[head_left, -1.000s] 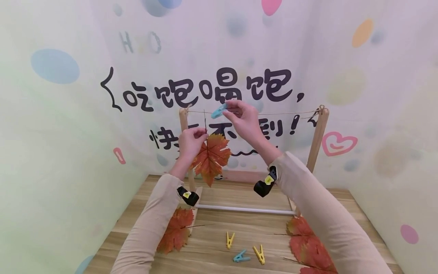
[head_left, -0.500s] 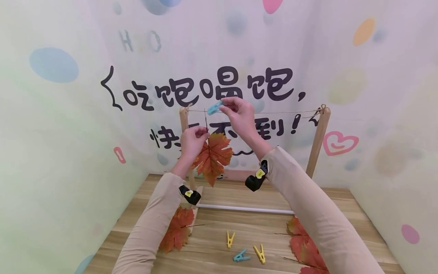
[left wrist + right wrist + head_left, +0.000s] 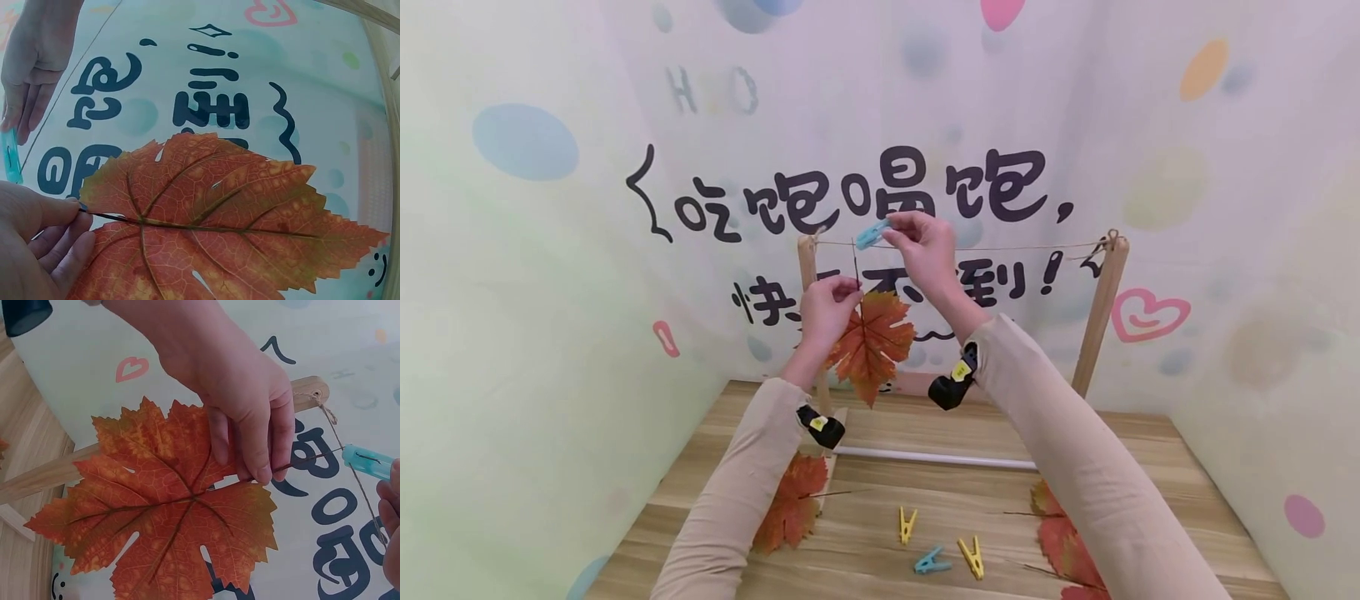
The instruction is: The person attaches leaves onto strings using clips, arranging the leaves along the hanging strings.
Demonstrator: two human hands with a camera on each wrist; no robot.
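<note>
While your left hand [image 3: 829, 310] is pinching the stem [image 3: 855, 265] of an orange-red leaf [image 3: 871, 346] below the string [image 3: 1022, 247] in the head view, your right hand [image 3: 928, 250] is gripping a blue clothespin [image 3: 872, 235] near the stem's tip; in the left wrist view, your left hand is holding the stem just beside the leaf's blade; in the right wrist view, the blue clothespin is overlapping the string, contact unclear.

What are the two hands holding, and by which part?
The left hand pinches an orange-red leaf by its stem, close to the blade. The right hand holds a blue clothespin by the end farther from that stem.
</note>
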